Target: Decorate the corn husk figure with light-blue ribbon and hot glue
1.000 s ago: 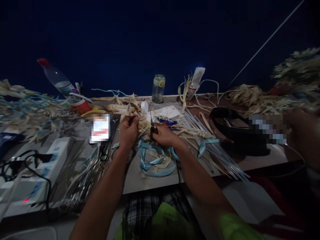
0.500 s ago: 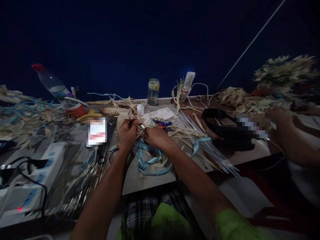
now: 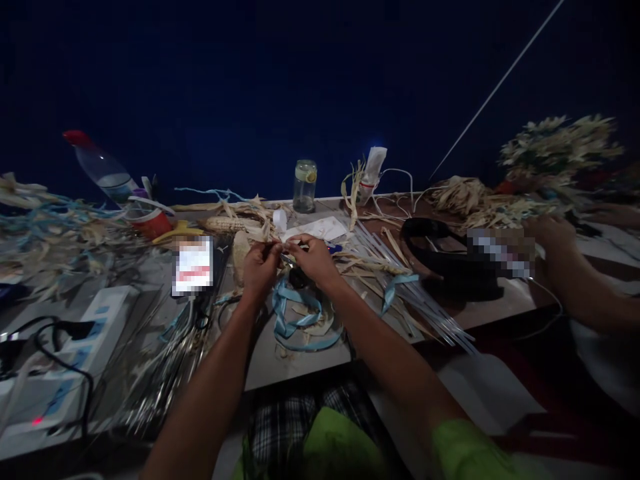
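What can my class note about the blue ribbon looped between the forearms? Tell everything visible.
The ribbon is light blue, flat and shiny, like satin. It lies in loose, twisted loops on the tabletop, around pale scraps. The left hand and right hand are beyond it; neither appears to grip it. The ribbon's ends are unclear.

Light was dim. Dark blue wall (image 3: 225, 100) rose past far edge of table (image 3: 265, 367), pale line (image 3: 500, 85) slanting across wall. Tabletop grey, brown toward right.
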`<state>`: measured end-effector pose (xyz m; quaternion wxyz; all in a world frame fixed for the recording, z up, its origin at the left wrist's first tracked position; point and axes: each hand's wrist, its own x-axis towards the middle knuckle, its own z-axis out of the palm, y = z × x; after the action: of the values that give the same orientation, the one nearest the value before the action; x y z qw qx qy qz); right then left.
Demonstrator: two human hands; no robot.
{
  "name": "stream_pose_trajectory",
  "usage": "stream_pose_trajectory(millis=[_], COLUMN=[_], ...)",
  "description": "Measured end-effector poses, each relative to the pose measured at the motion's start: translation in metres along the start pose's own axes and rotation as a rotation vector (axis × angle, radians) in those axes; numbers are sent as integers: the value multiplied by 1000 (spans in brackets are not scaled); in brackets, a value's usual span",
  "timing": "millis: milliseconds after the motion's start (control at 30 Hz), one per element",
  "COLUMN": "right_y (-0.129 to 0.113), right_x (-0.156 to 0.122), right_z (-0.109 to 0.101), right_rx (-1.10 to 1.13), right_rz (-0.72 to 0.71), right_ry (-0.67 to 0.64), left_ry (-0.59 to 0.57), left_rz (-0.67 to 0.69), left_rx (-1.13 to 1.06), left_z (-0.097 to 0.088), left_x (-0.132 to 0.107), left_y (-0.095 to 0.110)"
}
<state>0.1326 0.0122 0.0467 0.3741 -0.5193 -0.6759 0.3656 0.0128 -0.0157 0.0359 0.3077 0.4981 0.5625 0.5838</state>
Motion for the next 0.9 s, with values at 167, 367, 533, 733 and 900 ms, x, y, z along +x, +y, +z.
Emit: stream_pose_trajectory(millis=[167,367,533,733,900], right_y=[10,4,2,12,11], right_x=[10,5,-1,4,1], right_z=[-1,-25,-29,-23,-23], right_rx=[256,522,513,411,395], right_rz=[36,-136,-264,-424,-502], right_ry=[164,-80,-326,-263,-105], left_ry=[-45,-120,-259,-320,-329], left_rz=[-1,-62,-82,-72,-191], left_rx=[-104,-207,-119,-86,-405], left_z=[1,4,8,7,1], left_x=[2,4,2,2,6], left_y=[-5,-17,-17,-19,-19])
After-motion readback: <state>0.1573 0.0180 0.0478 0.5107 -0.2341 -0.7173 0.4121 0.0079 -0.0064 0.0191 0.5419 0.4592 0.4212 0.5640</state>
